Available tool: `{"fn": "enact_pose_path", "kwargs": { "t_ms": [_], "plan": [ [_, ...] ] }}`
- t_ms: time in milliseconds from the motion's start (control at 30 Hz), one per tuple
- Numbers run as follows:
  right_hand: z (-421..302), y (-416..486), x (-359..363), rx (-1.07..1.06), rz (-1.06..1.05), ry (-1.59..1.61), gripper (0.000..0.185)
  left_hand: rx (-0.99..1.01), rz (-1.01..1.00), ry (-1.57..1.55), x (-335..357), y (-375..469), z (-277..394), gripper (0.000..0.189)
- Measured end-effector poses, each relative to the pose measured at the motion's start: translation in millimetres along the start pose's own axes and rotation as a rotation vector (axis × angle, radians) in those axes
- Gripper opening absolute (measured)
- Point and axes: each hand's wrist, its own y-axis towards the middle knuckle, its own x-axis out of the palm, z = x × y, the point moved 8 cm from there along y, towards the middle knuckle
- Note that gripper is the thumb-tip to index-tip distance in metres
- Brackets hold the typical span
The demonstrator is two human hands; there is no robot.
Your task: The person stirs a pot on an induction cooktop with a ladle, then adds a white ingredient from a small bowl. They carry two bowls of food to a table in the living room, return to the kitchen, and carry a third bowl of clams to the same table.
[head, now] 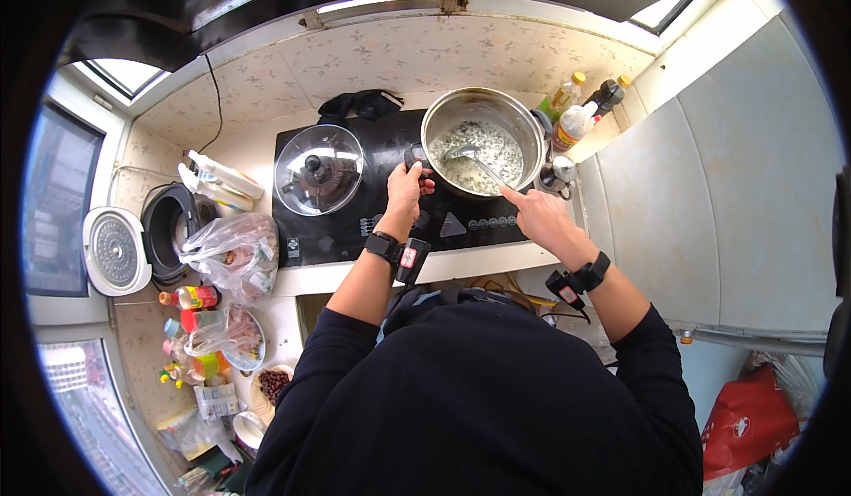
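A deep stainless steel pot [480, 97] stands on the right side of the black glass stove [392, 137]. Pale liquid with chopped dark green pieces [488, 138] covers its bottom. At the pot's left side, my left hand [405, 190] grips the black side handle [417, 157]. My right hand [546, 215] is at the pot's front right rim, closed around the handle of a metal ladle [488, 171]. The ladle's bowl rests in the liquid, partly sunk. Most of the ladle's grip is hidden under my right hand.
A glass lid [319, 170] with a black knob lies over the left burner. Bottles [562, 100] crowd the back right corner. Left of the stove are spray bottles [223, 183], an open rice cooker [166, 230] and a plastic bag [239, 256]. A cabinet [691, 183] borders the right.
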Motion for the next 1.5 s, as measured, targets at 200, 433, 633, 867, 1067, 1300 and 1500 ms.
{"fn": "enact_pose_path", "kwargs": {
  "t_ms": [200, 433, 633, 867, 1067, 1300, 1500],
  "plan": [
    [-4.8, -27.2, -19.4, -0.009, -0.101, 0.000, 0.055, -0.008, -0.021, 0.022, -0.3, 3.0, -2.6, 0.017],
    [16.7, -36.0, -45.3, 0.004, -0.184, -0.024, 0.055, 0.002, -0.005, 0.008, 0.2, -0.5, 0.9, 0.017],
    [26.5, -10.2, -26.9, 0.088, -0.038, -0.052, 0.052, -0.008, -0.027, 0.027, 0.9, -0.5, 1.0, 0.017],
    [45.1, 37.8, -3.2, 0.135, 0.045, -0.089, 0.052, -0.010, -0.029, 0.029, 1.4, -0.6, 0.5, 0.017],
    [45.6, 26.3, -9.4, 0.122, 0.025, -0.070, 0.053, -0.008, -0.032, 0.014, 1.3, -1.0, 1.3, 0.018],
    [40.4, -17.4, -26.5, 0.179, -0.168, -0.093, 0.055, -0.011, -0.030, -0.004, 1.5, 0.0, -0.2, 0.018],
    [20.6, -31.2, -53.6, 0.113, -0.247, -0.016, 0.052, -0.013, -0.029, 0.002, 1.5, 0.8, -0.6, 0.018]
  ]
}}
